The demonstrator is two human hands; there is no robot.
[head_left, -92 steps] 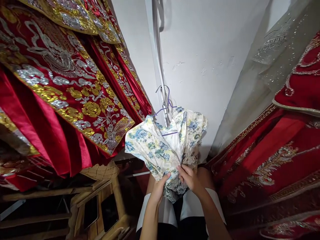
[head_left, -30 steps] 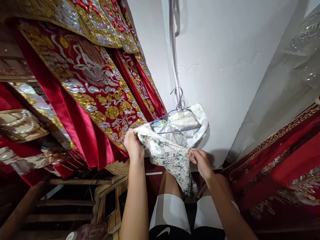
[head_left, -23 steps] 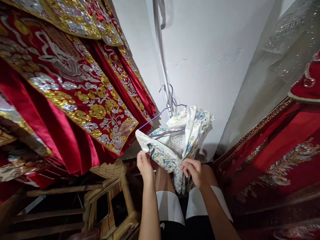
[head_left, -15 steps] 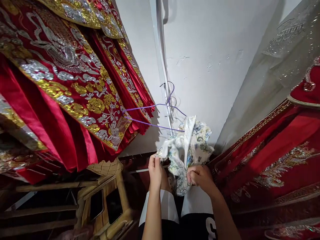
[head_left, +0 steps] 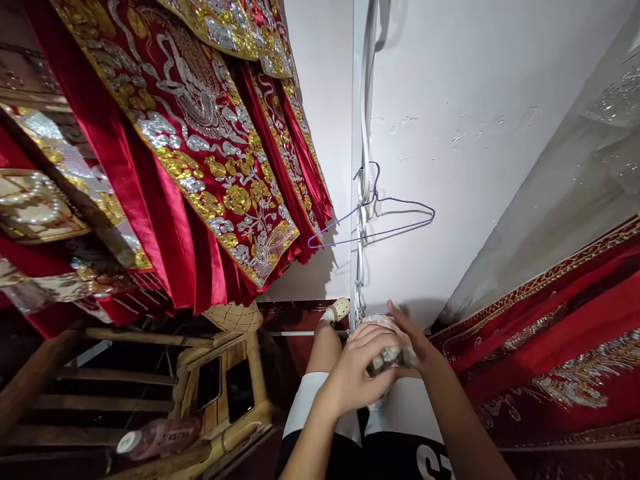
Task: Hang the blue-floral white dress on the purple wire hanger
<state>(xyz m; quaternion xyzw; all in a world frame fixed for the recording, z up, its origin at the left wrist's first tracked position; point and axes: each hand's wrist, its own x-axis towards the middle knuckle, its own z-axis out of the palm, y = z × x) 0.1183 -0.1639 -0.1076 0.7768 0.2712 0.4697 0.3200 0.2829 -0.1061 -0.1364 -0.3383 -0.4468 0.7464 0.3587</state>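
Note:
My left hand (head_left: 357, 367) is curled over a bunched white floral garment (head_left: 387, 363) in front of my knees. My right hand (head_left: 417, 340) presses against the garment's right side, its thumb pointing up and its other fingers mostly hidden. Most of the cloth is crumpled between the two hands, so its cut cannot be made out. Above them, a bare purple wire hanger (head_left: 397, 202) hangs from a hook by the white strip (head_left: 364, 120) on the wall.
Red embroidered costumes (head_left: 200, 153) hang at left, with another red garment (head_left: 565, 340) at right beside sheer sparkling fabric (head_left: 565, 167). A bamboo chair (head_left: 250, 393) holding a pink bottle (head_left: 160, 437) stands at lower left. My foot wears a pale clog (head_left: 340, 310).
The floral garment has come off the hanger and is now bunched between my hands. The hanger has swung to the right, bare. My left hand has moved right, over the cloth.

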